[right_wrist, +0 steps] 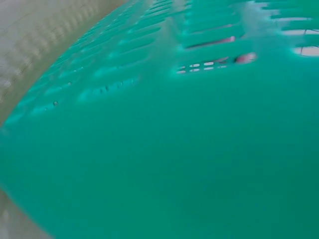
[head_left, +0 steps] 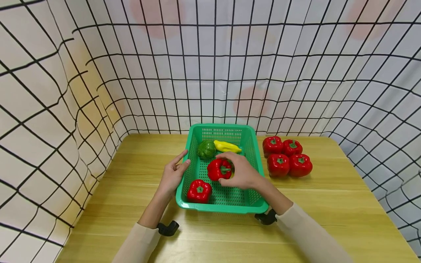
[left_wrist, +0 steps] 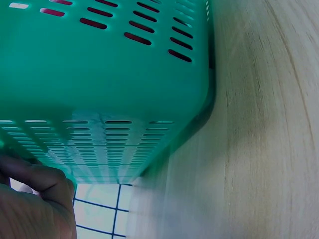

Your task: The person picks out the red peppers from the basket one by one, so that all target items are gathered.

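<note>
A green plastic basket (head_left: 221, 208) with slotted walls stands on the table. My right hand (head_left: 241, 171) pinches a red bell pepper (head_left: 217, 170) between thumb and fingers, within the basket's outline. Another red bell pepper (head_left: 199, 191) sits in the near left corner. Toward the back lie a dark green ribbed round vegetable (head_left: 206, 149) and a long yellow pepper (head_left: 227, 147). My left hand (head_left: 172, 177) holds the basket's left side, thumb at the rim. The left wrist view shows that hand (left_wrist: 37, 199) against the outer wall. Basket wall (right_wrist: 174, 149) fills most of the right wrist view.
Several red bell peppers (head_left: 289, 157) are grouped on the wooden table (head_left: 329, 204) right of the basket. A white cloth with a black grid (head_left: 213, 65) encloses the table's back and sides. Black wrist devices (head_left: 168, 228) are worn on both arms.
</note>
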Demonstrator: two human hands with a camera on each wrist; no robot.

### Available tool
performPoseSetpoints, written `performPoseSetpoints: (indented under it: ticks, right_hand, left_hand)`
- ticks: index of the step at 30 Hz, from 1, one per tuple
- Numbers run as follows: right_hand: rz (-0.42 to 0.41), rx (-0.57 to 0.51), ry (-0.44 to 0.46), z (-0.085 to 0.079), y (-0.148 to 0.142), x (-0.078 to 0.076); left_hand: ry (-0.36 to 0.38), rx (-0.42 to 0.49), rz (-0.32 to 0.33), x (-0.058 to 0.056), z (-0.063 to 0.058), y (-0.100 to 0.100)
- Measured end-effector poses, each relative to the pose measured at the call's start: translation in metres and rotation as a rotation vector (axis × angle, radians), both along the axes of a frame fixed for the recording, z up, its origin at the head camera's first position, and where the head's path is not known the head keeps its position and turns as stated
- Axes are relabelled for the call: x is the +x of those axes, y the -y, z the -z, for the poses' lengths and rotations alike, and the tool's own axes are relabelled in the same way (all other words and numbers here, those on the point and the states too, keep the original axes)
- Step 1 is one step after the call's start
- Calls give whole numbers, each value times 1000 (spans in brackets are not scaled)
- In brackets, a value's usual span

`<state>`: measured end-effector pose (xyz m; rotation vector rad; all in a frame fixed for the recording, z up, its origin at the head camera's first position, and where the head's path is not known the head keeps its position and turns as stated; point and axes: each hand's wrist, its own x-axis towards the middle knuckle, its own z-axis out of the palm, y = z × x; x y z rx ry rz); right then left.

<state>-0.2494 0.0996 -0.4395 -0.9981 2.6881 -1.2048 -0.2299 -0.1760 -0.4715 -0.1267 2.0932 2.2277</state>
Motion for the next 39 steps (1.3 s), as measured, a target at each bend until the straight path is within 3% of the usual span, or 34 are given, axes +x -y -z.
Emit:
performPoseSetpoints:
  ticks: [12,18,39]
  right_hand:
    - [3,-14,-16,-15,-17,16]
    - [23,-78,58,-22,-31,20]
    - [300,-175,-63,-38,-106,32]
  left_hand:
    - [-1,-20,9,1,0,0]
    - [-3,-24,-1,2,-1,1]
    - [-7,-28,16,1,-1,0]
